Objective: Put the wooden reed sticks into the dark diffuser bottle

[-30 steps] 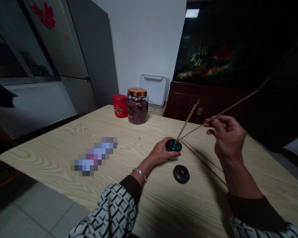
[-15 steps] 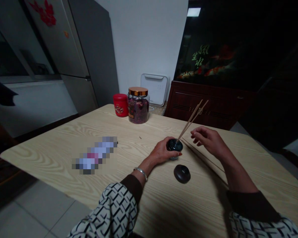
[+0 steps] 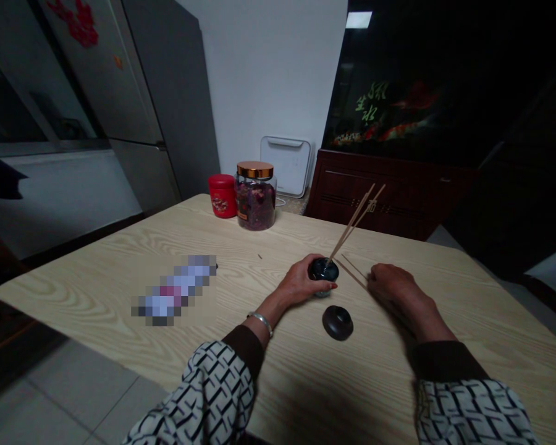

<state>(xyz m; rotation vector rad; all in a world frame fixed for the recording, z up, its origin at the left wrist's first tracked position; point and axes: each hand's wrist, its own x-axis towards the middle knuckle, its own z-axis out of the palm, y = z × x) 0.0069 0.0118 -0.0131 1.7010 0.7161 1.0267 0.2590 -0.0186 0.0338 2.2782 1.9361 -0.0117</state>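
**Grip.** The left hand [image 3: 300, 282] is clamped around a small dark glazed pot [image 3: 323, 269], with the fingers and thumb closed on its wall and the pot's base on the table. Thin wooden sticks [image 3: 356, 219] stand in the pot's mouth, tilted up and away to the right. The right hand [image 3: 391, 287] rests on the table just beside the pot, its fingers curled downward. Loose sticks [image 3: 352, 273] lie with their ends at those fingers; whether the fingers are pinching them or only touching them cannot be told, as the fingertips are hidden.

**Handling.** Keep the left-hand hold low on the pot wall, clear of the mouth, and keep the pot level on the table. (Sticks this thin are likely to shift at the slightest tilt.) Any loose stick is best controlled near its end, with light finger pressure.

**Surroundings.** A dark round lid [image 3: 338, 322] lies near the pot, touched by neither hand. A silver bangle [image 3: 260, 324] circles the left wrist. Farther along the light wood-grain table [image 3: 97, 290] stand a glass jar of dried rosebuds [image 3: 255, 207] with a copper-coloured lid, and a red canister [image 3: 222, 196].

**Markings.** No brand can be read. The canister's emblem is too small, the green characters on the fish tank [image 3: 370, 102] are unclear, and a pixelated object [image 3: 173, 290] on the table is illegible.
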